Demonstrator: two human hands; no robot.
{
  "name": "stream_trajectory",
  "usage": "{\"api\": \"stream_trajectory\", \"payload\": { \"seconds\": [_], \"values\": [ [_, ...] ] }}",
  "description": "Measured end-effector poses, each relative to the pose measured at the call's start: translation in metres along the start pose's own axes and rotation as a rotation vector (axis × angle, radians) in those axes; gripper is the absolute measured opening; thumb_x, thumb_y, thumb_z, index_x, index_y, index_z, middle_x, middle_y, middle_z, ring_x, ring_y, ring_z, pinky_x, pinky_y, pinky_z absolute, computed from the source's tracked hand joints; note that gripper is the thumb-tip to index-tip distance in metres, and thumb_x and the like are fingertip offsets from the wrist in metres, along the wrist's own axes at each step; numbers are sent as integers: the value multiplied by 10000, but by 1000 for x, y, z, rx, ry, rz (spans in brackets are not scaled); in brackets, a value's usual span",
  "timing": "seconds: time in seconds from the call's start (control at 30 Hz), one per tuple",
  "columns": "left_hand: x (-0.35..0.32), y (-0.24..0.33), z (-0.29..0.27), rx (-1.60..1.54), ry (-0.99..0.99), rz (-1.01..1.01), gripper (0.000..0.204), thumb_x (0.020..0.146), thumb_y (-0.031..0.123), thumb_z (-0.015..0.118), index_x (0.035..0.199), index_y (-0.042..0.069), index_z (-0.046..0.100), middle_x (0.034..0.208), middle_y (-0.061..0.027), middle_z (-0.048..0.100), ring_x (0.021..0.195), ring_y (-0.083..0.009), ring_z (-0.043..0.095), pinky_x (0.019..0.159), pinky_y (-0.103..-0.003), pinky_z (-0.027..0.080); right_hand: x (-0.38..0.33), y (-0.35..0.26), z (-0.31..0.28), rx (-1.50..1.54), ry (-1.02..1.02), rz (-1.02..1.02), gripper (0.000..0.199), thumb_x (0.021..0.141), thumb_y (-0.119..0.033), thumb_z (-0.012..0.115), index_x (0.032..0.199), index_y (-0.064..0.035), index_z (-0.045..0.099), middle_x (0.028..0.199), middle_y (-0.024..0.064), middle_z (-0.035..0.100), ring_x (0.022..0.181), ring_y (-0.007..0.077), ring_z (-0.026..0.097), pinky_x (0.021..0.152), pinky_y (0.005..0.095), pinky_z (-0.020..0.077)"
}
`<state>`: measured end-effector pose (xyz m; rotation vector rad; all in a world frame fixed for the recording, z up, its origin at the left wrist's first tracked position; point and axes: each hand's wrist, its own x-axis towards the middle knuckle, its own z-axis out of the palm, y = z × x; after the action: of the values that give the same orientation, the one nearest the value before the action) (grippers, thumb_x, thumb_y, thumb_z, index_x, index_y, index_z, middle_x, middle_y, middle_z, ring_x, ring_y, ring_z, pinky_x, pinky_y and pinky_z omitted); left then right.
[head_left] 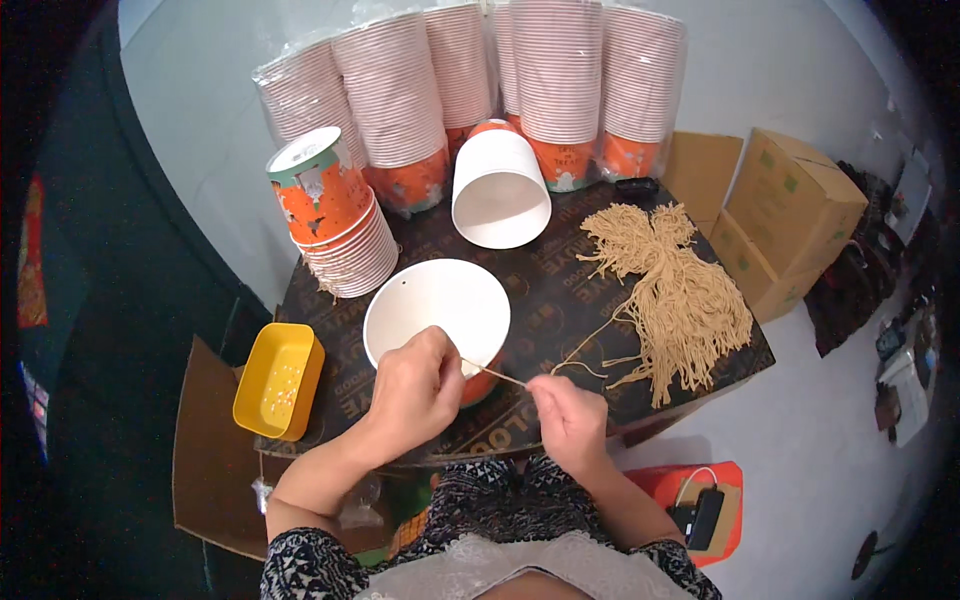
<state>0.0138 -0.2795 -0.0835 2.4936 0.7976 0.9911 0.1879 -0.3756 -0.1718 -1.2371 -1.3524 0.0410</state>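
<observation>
A paper bucket (440, 300), white inside and orange outside, stands mouth up at the table's near edge, with a small hole near its rim. My left hand (415, 390) is closed at the bucket's near rim, pinching a tan string (498, 375). To its right, my right hand (570, 418) is closed on the same string, which runs taut between the two hands. From the right hand the string's loose part seems to curl over the table toward a bundle of tan strings (690, 320). Where the string meets the bucket is hidden behind my left fingers.
A yellow tray (312, 385) with small white bits sits at the left edge. Beyond are nested orange buckets (350, 240), a bucket lying on its side (495, 160) and tall bagged bucket stacks (550, 80). Cardboard boxes (800, 200) stand right; a red stool (728, 500) holds a power strip.
</observation>
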Motion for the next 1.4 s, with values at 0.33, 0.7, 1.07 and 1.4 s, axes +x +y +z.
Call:
{"api": "stream_trajectory", "payload": {
  "seconds": [0.33, 0.7, 1.07, 1.4],
  "values": [
    [7, -3, -57, 175, -249, 159, 448, 699, -148, 479, 1088, 24, 620, 1082, -138, 660, 1165, -372, 561, 975, -449, 469, 45, 63, -12, 119, 87, 353, 128, 944, -64, 575, 928, 28, 662, 750, -8, 612, 703, 53, 535, 627, 227, 445],
    [7, -17, -52, 219, -413, 269, 318, 713, 64, 770, 994, 63, 621, 1447, -175, 456, 1432, -453, 251, 1155, -603, 208, 47, 82, -31, 172, 62, 355, 147, 931, -80, 586, 886, 23, 681, 740, -17, 606, 674, 56, 522, 607, 228, 423],
    [-11, -30, -30, 161, -219, 246, 301, 718, 93, 791, 930, 24, 589, 1311, -168, 552, 1377, -449, 357, 1110, -582, 304, 12, 71, -75, -99, 149, 224, 159, 894, -46, 607, 1044, -2, 636, 967, 58, 583, 826, 138, 552, 727, 268, 450],
    [-55, -61, 18, -171, 577, 62, 608, 929, 438, 514, 1348, 2, 449, 1502, -249, 333, 1394, -365, 342, 1143, -460, 254, -30, 117, -140, 89, 913, 408, 236, 980, -128, 513, 1153, 13, 592, 1098, 60, 573, 954, 134, 528, 876, 265, 419]
  ]
}}
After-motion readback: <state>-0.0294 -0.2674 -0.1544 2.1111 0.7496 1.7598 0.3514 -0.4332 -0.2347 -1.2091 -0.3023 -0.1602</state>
